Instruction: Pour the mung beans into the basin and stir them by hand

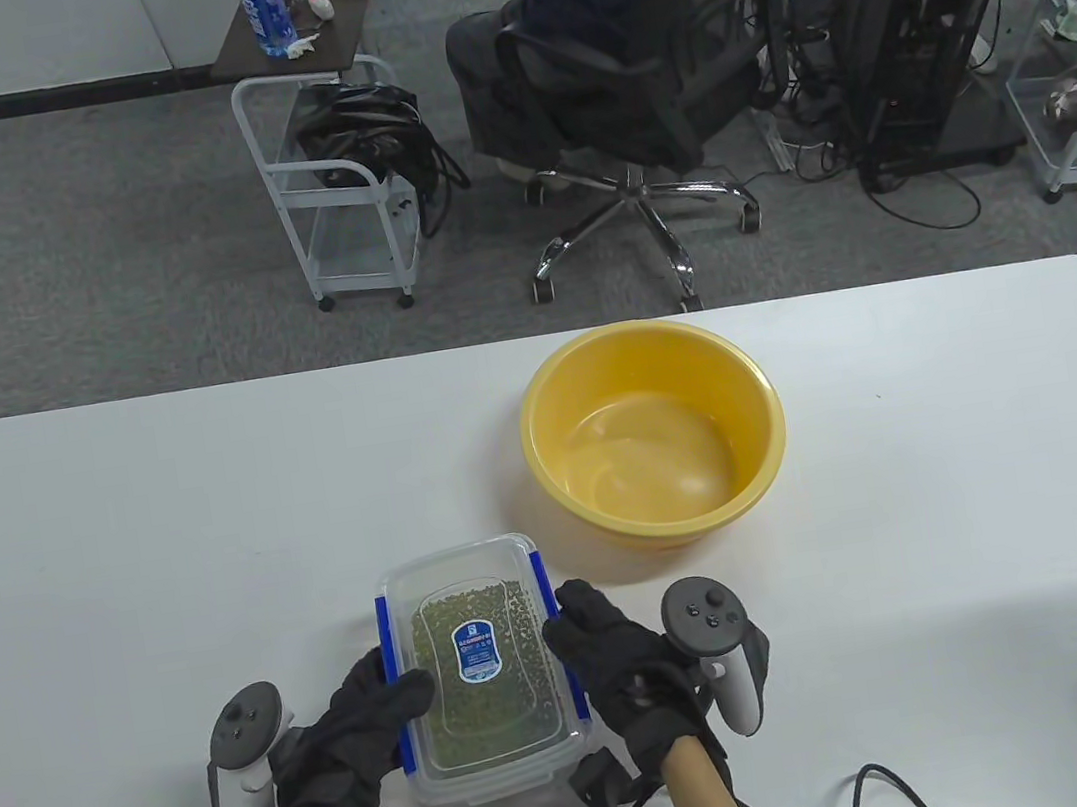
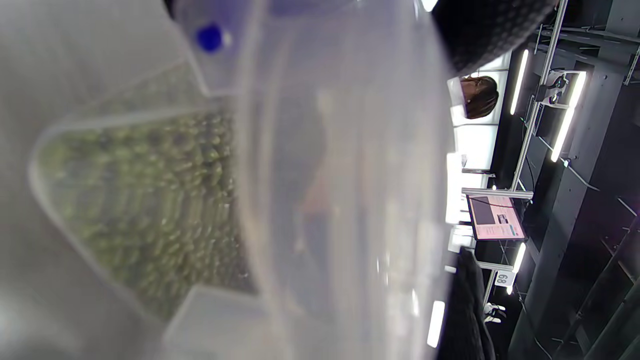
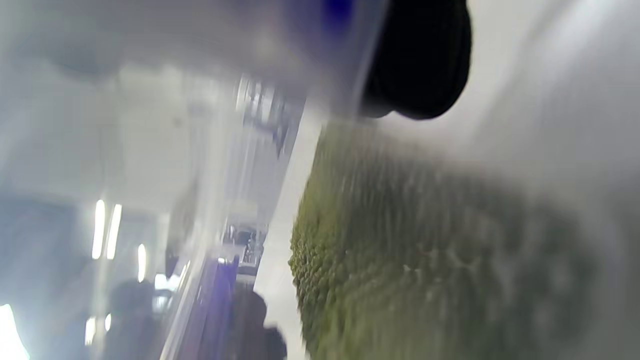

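Note:
A clear plastic box with blue side clasps and a lid on top stands near the table's front edge, half full of green mung beans. My left hand grips its left side, thumb lying on the lid. My right hand grips the right side at the blue clasp. The yellow basin stands behind and to the right, with water in it. Both wrist views are filled by the box wall, blurred, with mung beans and mung beans showing through, and a fingertip at the box edge.
The white table ends at its far edge behind the basin. Beyond it are an office chair with a seated person, a white trolley and a computer tower. A black cable lies at the front right.

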A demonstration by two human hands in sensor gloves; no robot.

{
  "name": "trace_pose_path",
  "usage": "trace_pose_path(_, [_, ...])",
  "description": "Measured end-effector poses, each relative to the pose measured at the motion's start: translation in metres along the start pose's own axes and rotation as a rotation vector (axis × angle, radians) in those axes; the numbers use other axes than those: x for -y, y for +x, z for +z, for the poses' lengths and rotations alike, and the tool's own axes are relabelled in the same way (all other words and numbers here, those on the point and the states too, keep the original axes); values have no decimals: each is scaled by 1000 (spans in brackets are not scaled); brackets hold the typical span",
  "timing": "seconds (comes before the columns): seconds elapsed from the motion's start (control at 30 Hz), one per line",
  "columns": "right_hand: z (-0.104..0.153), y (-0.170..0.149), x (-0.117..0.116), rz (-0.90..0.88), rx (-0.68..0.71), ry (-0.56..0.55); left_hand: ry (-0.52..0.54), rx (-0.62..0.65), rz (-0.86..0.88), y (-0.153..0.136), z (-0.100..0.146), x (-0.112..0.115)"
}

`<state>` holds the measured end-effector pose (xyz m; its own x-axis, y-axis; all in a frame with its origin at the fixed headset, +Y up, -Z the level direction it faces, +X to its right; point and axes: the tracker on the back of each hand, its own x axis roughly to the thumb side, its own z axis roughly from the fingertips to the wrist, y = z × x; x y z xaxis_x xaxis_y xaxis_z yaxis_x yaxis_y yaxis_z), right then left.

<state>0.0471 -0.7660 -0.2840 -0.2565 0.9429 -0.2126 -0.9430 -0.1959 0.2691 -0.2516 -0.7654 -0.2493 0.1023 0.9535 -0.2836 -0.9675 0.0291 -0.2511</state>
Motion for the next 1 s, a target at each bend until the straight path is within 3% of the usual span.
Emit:
trace_pose_path(0.07, [1,7,-2,53,-2,-28,0,8,-4,0,4,-1])
trace_pose_path(0.17, [6,11,-3,85,37,-155,-8,36,5,2,6,-2])
trace_pose_path(0.27, [3,3,9,-6,7,-113,8,45,-11,6,9,-4])
trace_pose_path(0.3, [2,-7,11,-105,-73,-73,-9,61,27,2,9,-7])
trace_pose_path(0.33, [-1,-14,10,-291,3,16,-84,105,145,4,8,-6])
trace_pose_path(0.37, [-5,-16,9,-468,7,90,-105,84,159,5,9,-4])
trace_pose_path(0.4, [-3,-16,8,-540,-45,82,-74,52,108,6,11,-2])
trace_pose_path(0.47, [-5,-15,11,-349,-56,15,-17,88,82,6,10,-2])
trace_pose_path(0.57, [-7,-16,4,-55,-38,1,-41,73,102,5,9,-1])
trace_pose_path(0.67, [-9,-21,-8,-179,-99,95,-29,64,98,4,12,-4])
trace_pose_path(0.73, [-12,-29,-15,-372,-144,243,-39,64,118,3,13,-8])
trace_pose_path(1.0, [-14,-30,-17,-367,-108,233,-87,123,273,7,13,-15])
